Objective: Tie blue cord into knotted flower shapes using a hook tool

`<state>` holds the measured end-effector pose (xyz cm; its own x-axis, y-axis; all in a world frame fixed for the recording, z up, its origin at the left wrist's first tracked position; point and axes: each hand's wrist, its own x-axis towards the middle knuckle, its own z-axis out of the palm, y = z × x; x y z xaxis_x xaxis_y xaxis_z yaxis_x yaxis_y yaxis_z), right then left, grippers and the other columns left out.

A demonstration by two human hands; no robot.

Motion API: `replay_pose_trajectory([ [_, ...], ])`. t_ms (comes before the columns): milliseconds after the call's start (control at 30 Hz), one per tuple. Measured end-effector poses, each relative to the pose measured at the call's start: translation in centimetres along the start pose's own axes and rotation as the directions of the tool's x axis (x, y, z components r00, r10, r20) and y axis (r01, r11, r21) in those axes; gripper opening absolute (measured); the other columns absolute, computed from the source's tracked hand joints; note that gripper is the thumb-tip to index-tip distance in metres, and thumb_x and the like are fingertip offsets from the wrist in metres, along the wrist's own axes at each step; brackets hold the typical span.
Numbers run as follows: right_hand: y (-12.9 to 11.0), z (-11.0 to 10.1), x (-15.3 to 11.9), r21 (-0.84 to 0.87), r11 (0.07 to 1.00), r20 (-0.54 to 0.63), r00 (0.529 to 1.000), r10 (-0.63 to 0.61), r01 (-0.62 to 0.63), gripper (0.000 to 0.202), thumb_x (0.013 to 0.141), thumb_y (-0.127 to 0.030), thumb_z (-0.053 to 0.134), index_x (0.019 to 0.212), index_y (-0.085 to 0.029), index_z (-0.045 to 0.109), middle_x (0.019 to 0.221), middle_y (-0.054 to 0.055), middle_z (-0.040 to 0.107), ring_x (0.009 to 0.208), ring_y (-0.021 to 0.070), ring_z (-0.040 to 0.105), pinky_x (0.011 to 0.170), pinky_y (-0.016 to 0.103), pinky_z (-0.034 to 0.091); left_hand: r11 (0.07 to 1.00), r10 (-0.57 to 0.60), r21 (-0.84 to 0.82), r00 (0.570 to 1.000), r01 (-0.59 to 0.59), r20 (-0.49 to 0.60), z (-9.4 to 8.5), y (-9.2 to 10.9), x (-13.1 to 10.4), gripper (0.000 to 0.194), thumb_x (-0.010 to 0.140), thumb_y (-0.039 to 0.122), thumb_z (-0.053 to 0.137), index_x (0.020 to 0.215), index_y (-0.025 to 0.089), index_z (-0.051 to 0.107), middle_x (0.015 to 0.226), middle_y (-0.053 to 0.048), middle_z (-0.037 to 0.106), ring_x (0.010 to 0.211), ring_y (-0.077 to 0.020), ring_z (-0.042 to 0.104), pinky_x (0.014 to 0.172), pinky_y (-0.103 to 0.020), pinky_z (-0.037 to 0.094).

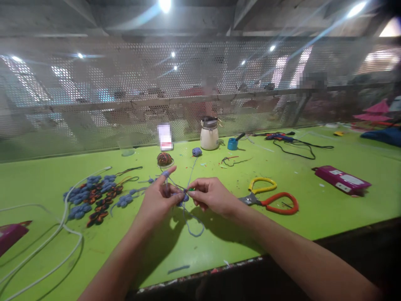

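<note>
My left hand (163, 194) pinches a small blue-purple crochet piece (185, 198) between thumb and fingers. Yarn of the same colour is wound round its raised index finger. Close against it, my right hand (209, 193) grips a crochet hook (191, 190); only a bit of green shows, the rest being hidden by the fingers. A loop of yarn (196, 235) hangs below the piece. From the hands, a strand runs back to a small blue-purple yarn ball (196, 151). Left of my left hand lie several blue crocheted flowers (79, 211) and dark orange-black ones (99, 212).
Scissors (250, 199) with yellow and red handles lie right of my hands. A multicoloured yarn ball (164, 159), a white jar (209, 138) and a blue pot (232, 144) stand behind. White cable (67, 209) crosses the left side; a purple power strip (341, 179) lies right.
</note>
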<state>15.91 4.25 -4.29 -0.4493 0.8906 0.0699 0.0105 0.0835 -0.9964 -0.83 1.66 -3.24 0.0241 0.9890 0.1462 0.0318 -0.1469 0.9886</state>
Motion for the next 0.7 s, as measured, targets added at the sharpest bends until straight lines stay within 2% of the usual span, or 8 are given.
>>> replay_pose_trajectory([
  [100, 0.3, 0.2, 0.2, -0.063, 0.998, 0.003, 1.0, 0.013, -0.013, 0.011, 0.076, -0.022, 0.067, 0.073, -0.015, 0.06, 0.044, -0.006, 0.051, 0.035, 0.0054, 0.041, 0.037, 0.019, 0.032, 0.981, 0.044, 0.188, 0.999, -0.045, 0.01, 0.2, -0.3, 0.0, 0.079, 0.064, 0.016, 0.073, 0.138, 0.017, 0.043, 0.061, 0.002, 0.062, 0.059, -0.0157, 0.056, 0.061, -0.028, 0.044],
  [200, 1.0, 0.9, 0.4, 0.074, 0.995, -0.059, 0.996, 0.074, -0.069, 0.012, 0.075, -0.021, 0.067, 0.073, -0.015, 0.057, 0.044, -0.007, 0.049, 0.035, 0.0053, 0.039, 0.036, 0.019, 0.029, 0.928, 0.14, 0.356, 0.989, -0.113, -0.052, 0.6, -0.5, -0.3, 0.066, 0.068, 0.016, 0.071, 0.131, 0.022, 0.053, 0.063, 0.0, 0.065, 0.056, -0.0152, 0.055, 0.059, -0.027, 0.041],
  [267, 1.5, 1.5, 0.5, 0.191, 0.979, -0.1, 0.991, 0.092, -0.072, 0.014, 0.075, -0.024, 0.067, 0.075, -0.014, 0.056, 0.047, -0.006, 0.051, 0.035, 0.0049, 0.039, 0.036, 0.019, 0.029, 0.922, 0.186, 0.363, 0.976, -0.135, -0.109, 0.9, -0.5, -0.5, 0.06, 0.068, 0.016, 0.071, 0.126, 0.024, 0.059, 0.063, 0.0, 0.066, 0.055, -0.0149, 0.054, 0.058, -0.027, 0.04],
  [367, 1.8, 2.3, 0.4, 0.295, 0.955, -0.145, 0.989, 0.029, 0.015, 0.02, 0.074, -0.029, 0.068, 0.078, -0.014, 0.056, 0.05, -0.006, 0.052, 0.037, 0.0046, 0.04, 0.038, 0.019, 0.03, 0.972, 0.154, 0.202, 0.972, -0.118, -0.175, 1.1, -0.3, -0.5, 0.06, 0.065, 0.017, 0.074, 0.124, 0.021, 0.06, 0.061, 0.0, 0.065, 0.056, -0.0145, 0.055, 0.059, -0.026, 0.041],
  [433, 1.6, 2.6, 0.1, 0.306, 0.947, -0.181, 0.983, -0.041, 0.096, 0.023, 0.073, -0.033, 0.069, 0.079, -0.015, 0.056, 0.052, -0.006, 0.052, 0.038, 0.0048, 0.04, 0.039, 0.02, 0.031, 0.998, 0.066, 0.01, 0.987, -0.065, -0.146, 0.9, -0.1, -0.4, 0.068, 0.064, 0.017, 0.076, 0.129, 0.018, 0.055, 0.061, 0.001, 0.065, 0.059, -0.0141, 0.057, 0.062, -0.026, 0.044],
  [500, 1.3, 2.5, -0.2, 0.275, 0.946, -0.192, 0.974, -0.119, 0.17, 0.025, 0.074, -0.035, 0.069, 0.081, -0.016, 0.056, 0.052, -0.007, 0.051, 0.039, 0.0052, 0.04, 0.04, 0.02, 0.032, 0.986, -0.016, -0.169, 0.997, 0.002, -0.079, 0.6, 0.2, -0.2, 0.077, 0.062, 0.017, 0.078, 0.134, 0.015, 0.048, 0.061, 0.002, 0.065, 0.06, -0.0133, 0.058, 0.065, -0.026, 0.045],
  [600, 0.6, 1.7, -0.6, 0.207, 0.948, -0.131, 0.967, -0.217, 0.241, 0.025, 0.074, -0.037, 0.069, 0.082, -0.016, 0.058, 0.052, -0.007, 0.05, 0.039, 0.0057, 0.04, 0.039, 0.021, 0.033, 0.945, -0.059, -0.322, 0.998, 0.055, -0.002, 0.1, 0.9, -0.2, 0.084, 0.058, 0.013, 0.081, 0.134, 0.013, 0.046, 0.059, 0.003, 0.064, 0.058, -0.0112, 0.057, 0.063, -0.023, 0.045],
  [700, -0.1, 0.3, -0.7, 0.12, 0.961, -0.028, 0.969, -0.246, 0.248, 0.024, 0.075, -0.036, 0.069, 0.084, -0.015, 0.061, 0.051, -0.006, 0.05, 0.041, 0.0063, 0.042, 0.04, 0.021, 0.034, 0.926, -0.066, -0.37, 0.997, 0.076, 0.038, 0.0, 1.5, -0.6, 0.085, 0.056, 0.01, 0.082, 0.134, 0.01, 0.046, 0.059, 0.002, 0.064, 0.057, -0.0105, 0.056, 0.059, -0.021, 0.043],
])
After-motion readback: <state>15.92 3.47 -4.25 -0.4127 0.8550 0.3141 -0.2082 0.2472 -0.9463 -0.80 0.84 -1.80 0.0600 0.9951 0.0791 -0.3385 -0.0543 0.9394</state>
